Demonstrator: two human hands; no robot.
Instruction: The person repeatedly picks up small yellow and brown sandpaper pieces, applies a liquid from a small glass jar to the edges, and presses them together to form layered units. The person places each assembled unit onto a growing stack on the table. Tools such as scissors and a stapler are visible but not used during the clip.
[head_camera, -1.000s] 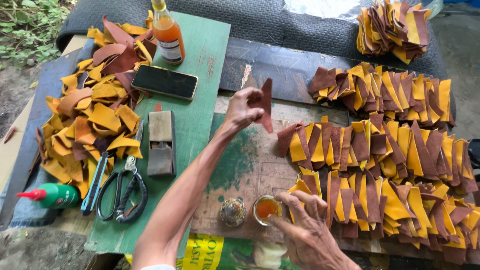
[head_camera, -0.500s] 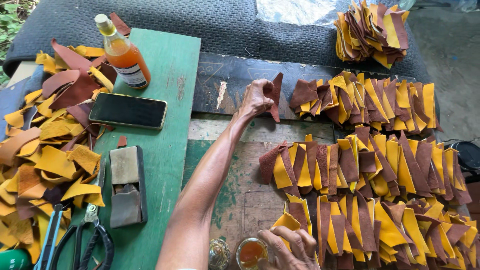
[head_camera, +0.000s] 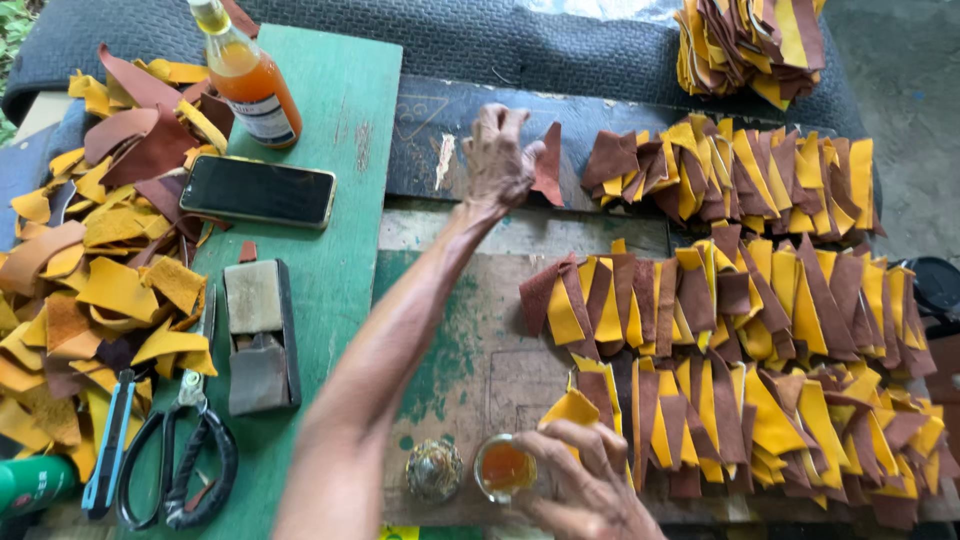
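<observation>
On the far left of the counter (head_camera: 300, 330) lay a heap of leather scraps (head_camera: 90, 290), with a phone (head_camera: 257, 191) just right of it. Farther right, the left hand (head_camera: 497, 160) reached far, its grip closed on a brown leather piece (head_camera: 549, 165) that stuck out on the hand's right side. Nearest, the right hand (head_camera: 585, 490) curled its grip around a small glue jar (head_camera: 503, 468), beside rows of cut pieces (head_camera: 740, 340).

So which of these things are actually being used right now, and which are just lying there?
In use:
left hand holding a brown leather piece
right hand on the small glass jar
rows of laid-out pieces

Lying about:
phone
bottle
scissors
sharpening block
scrap pile
</observation>
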